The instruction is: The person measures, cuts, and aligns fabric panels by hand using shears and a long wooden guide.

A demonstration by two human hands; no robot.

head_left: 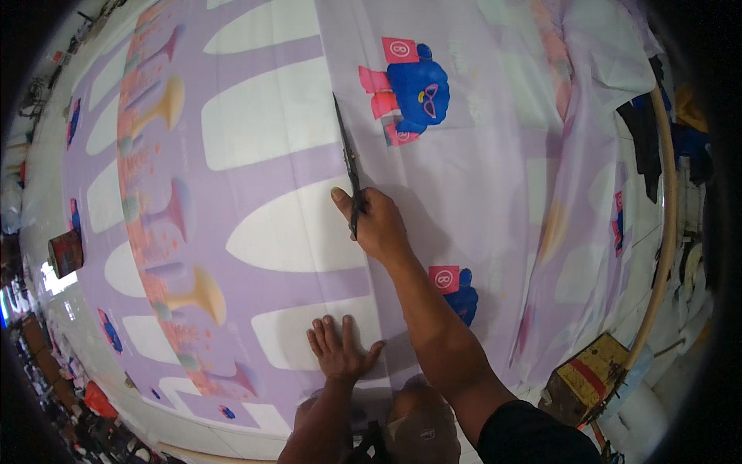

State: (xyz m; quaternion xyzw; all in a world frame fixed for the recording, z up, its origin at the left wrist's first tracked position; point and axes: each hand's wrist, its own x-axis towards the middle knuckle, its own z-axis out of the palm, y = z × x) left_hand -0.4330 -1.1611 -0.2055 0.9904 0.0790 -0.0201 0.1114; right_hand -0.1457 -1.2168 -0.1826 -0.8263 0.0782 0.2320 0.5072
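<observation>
A large lilac fabric sheet [270,290] lies spread out in front of me, printed with white panels and blue furry cartoon figures. My right hand [381,224] grips the dark handles of a pair of scissors [348,158]. Their long blades point away from me along a straight line that runs up the sheet, between the white panels and a plainer lilac stretch. I cannot tell how far the blades are apart. Nearer to me, my left hand [342,354] presses flat on a white panel just left of that line, fingers spread and holding nothing.
At the left edge of the sheet stands a dark reddish block [66,253]. A yellow box with a red band [589,375] sits at the lower right, beside a long wooden pole [666,201] that looks bent. The fabric bunches into folds on the right. Clutter lines both sides.
</observation>
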